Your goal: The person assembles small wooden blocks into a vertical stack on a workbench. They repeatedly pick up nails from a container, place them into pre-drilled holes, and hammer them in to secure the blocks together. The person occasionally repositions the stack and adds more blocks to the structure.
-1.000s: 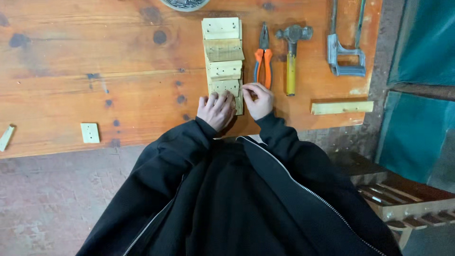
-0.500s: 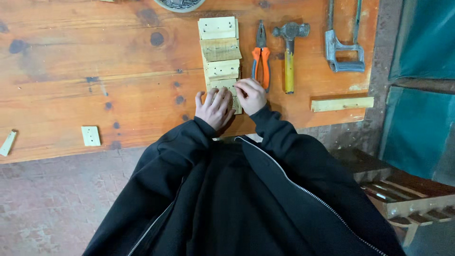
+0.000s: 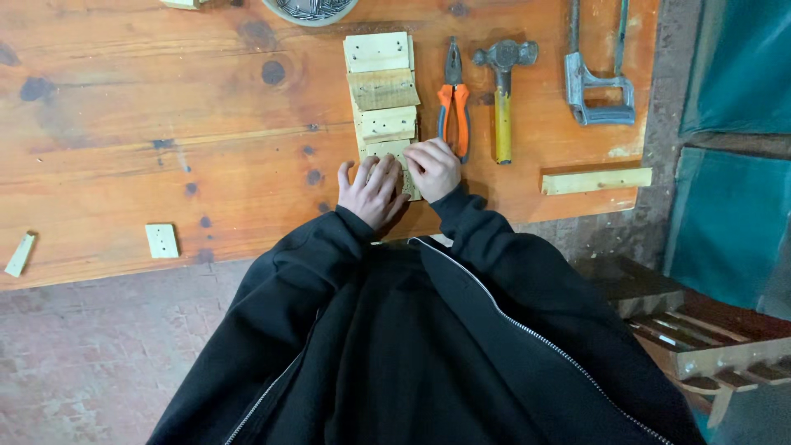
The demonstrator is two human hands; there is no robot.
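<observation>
A row of several small pale wooden blocks (image 3: 381,91) lies on an orange-brown wooden workbench (image 3: 165,124). My left hand (image 3: 371,191) rests flat on the nearest block, fingers spread. My right hand (image 3: 432,167) pinches the right edge of the same nearest block (image 3: 392,151), fingers curled. Both black sleeves reach up from the bottom of the view.
Orange-handled pliers (image 3: 454,99), a yellow-handled hammer (image 3: 502,91) and a grey metal clamp (image 3: 597,74) lie right of the blocks. A wooden strip (image 3: 596,180) sits near the bench's right edge. A small pale block (image 3: 162,241) and a wedge (image 3: 20,254) lie left. A bowl of nails (image 3: 311,8) sits at the top.
My right hand has slid left onto the nearest block, closer to my left hand. My left hand's fingers have spread a little.
</observation>
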